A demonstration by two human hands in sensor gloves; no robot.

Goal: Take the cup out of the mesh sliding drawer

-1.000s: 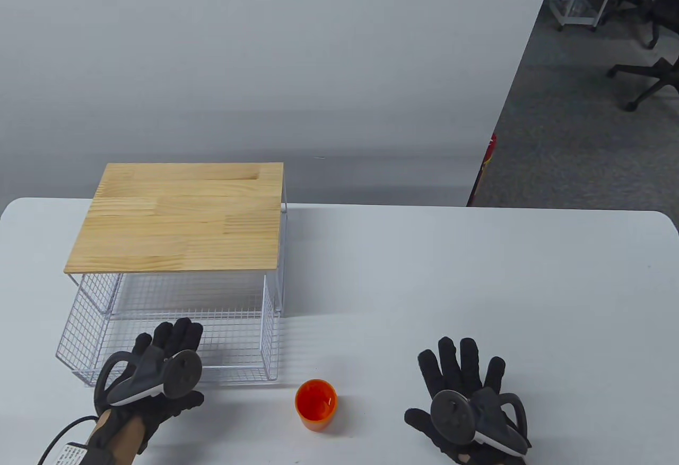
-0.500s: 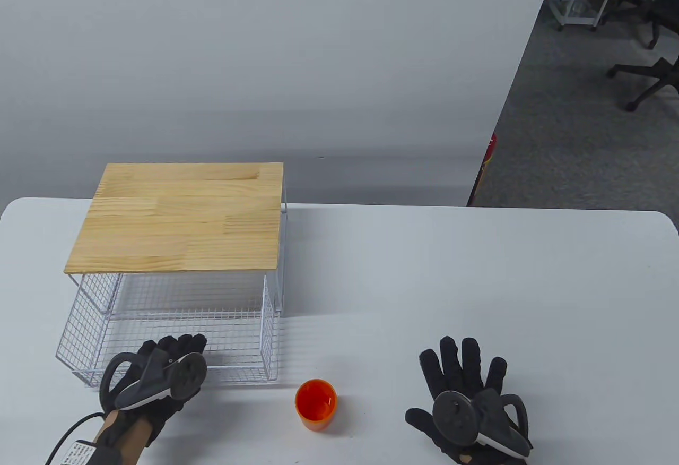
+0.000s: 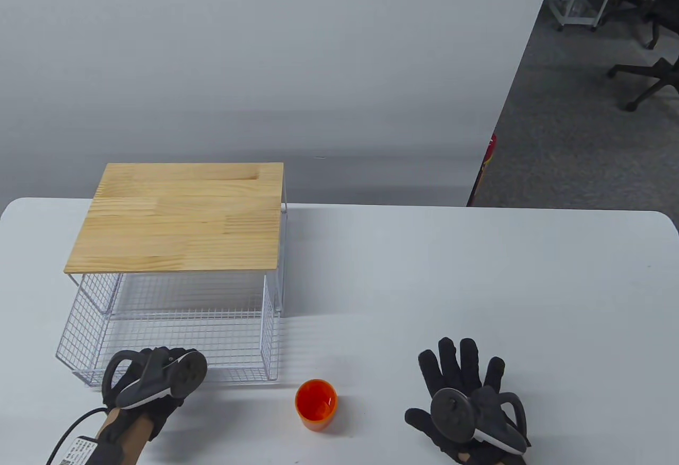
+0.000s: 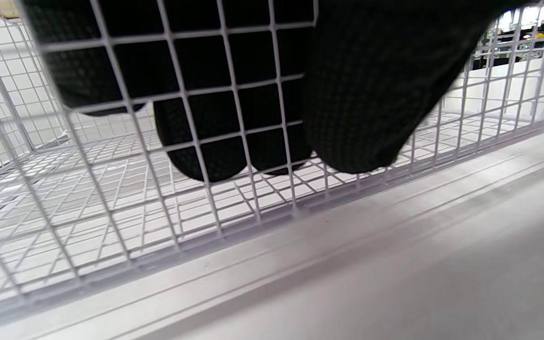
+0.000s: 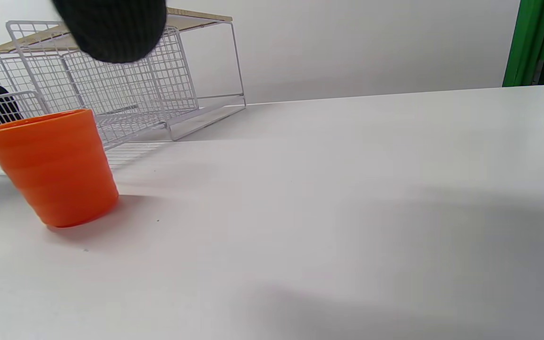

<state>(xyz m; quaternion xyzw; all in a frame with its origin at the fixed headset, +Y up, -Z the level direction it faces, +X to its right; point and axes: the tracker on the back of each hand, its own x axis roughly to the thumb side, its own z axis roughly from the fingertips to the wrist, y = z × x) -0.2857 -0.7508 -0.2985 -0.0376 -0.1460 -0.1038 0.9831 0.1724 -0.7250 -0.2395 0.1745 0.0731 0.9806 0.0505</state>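
Note:
The orange cup (image 3: 316, 404) stands upright on the white table, outside the drawer, just right of its front corner; it also shows in the right wrist view (image 5: 52, 167). The white mesh drawer (image 3: 269, 337) is pulled out from under the wooden-topped rack (image 3: 180, 215) and has nothing in it. My left hand (image 3: 162, 367) grips the drawer's front wall; in the left wrist view its fingers (image 4: 206, 156) hang inside the mesh (image 4: 111, 226) and the thumb (image 4: 366, 94) is outside. My right hand (image 3: 461, 380) lies flat on the table, fingers spread, right of the cup.
The white table (image 3: 451, 284) stretches to the right and behind my right hand. The rack stands at the back left. Beyond the table's far right there is an office floor with chairs (image 3: 644, 80).
My left hand has drawn back toward the near edge and its fingers have curled down over the drawer's front wall. The drawer, the cup and my right hand have not visibly moved.

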